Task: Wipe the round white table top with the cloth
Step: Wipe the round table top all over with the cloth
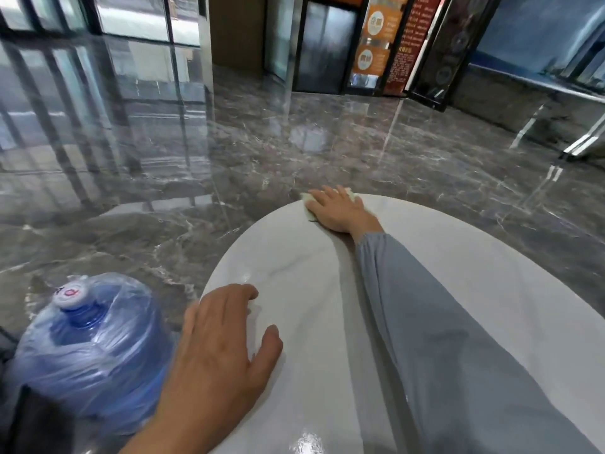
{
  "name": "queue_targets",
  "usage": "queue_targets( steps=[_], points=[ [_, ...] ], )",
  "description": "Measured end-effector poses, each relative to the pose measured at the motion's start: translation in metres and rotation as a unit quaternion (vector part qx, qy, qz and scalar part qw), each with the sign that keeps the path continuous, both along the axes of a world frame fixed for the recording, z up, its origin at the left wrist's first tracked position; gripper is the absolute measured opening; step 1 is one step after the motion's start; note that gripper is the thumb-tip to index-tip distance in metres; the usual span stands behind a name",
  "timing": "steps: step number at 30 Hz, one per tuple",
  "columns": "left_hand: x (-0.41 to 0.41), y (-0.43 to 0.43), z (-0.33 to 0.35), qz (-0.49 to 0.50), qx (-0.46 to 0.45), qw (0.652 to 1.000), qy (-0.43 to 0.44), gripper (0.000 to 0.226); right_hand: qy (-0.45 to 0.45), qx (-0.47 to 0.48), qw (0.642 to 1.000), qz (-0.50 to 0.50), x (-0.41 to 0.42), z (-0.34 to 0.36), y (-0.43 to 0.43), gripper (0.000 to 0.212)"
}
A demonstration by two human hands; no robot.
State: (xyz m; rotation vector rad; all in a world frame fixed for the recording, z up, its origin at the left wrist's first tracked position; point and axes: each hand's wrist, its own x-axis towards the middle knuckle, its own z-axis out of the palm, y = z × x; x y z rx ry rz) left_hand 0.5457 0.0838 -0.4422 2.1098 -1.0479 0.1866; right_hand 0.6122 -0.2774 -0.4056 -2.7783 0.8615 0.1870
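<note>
The round white table top (294, 267) fills the lower right of the head view. My right hand (337, 208) reaches to the table's far edge, fingers straight, pressing flat on a pale yellow-green cloth (309, 213) that shows only around the hand. The arm wears a grey-blue sleeve that stretches across the top. My left hand (226, 335) rests flat on the near left rim with fingers spread, holding nothing.
A large blue water jug (88, 352) wrapped in clear plastic stands on the floor just left of the table, beside my left hand. Glossy dark marble floor (196, 158) surrounds the table. Glass doors and signboards stand far back.
</note>
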Motion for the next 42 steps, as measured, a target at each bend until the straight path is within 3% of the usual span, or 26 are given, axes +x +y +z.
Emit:
queue_targets(
  steps=[7,12,14,17,22,26,30,38,42],
  points=[
    [-0.003,0.009,0.016,0.044,-0.176,0.976,0.121,0.021,-0.018,-0.006,0.980,0.197,-0.007,-0.004,0.169,0.052],
    [0.005,0.032,0.026,0.129,-0.357,0.892,0.247,0.017,-0.013,-0.027,0.968,0.249,-0.088,-0.001,0.255,0.058],
    [0.006,0.048,0.020,0.146,-0.352,0.881,0.281,0.015,-0.016,-0.015,0.969,0.248,-0.132,-0.002,0.280,0.056],
    [-0.016,0.072,0.014,0.108,-0.294,0.897,0.313,0.016,-0.019,-0.009,0.969,0.248,-0.205,-0.002,0.314,0.055],
    [-0.061,0.091,0.006,0.025,-0.223,0.944,0.240,0.024,0.004,-0.005,0.974,0.225,-0.325,0.006,0.346,0.053],
    [-0.084,0.092,0.009,-0.034,-0.216,0.953,0.209,0.019,0.022,-0.014,0.984,0.175,-0.385,0.006,0.355,0.054],
    [-0.097,0.095,0.010,-0.052,-0.218,0.944,0.244,0.020,0.027,-0.016,0.988,0.149,-0.378,0.004,0.361,0.054],
    [-0.085,0.087,0.030,-0.040,-0.202,0.944,0.257,0.015,-0.013,-0.006,0.994,0.107,-0.258,-0.004,0.362,0.069],
    [-0.080,0.082,0.031,-0.020,-0.170,0.953,0.251,0.016,-0.034,-0.013,0.994,0.099,-0.250,-0.008,0.363,0.061]
  ],
)
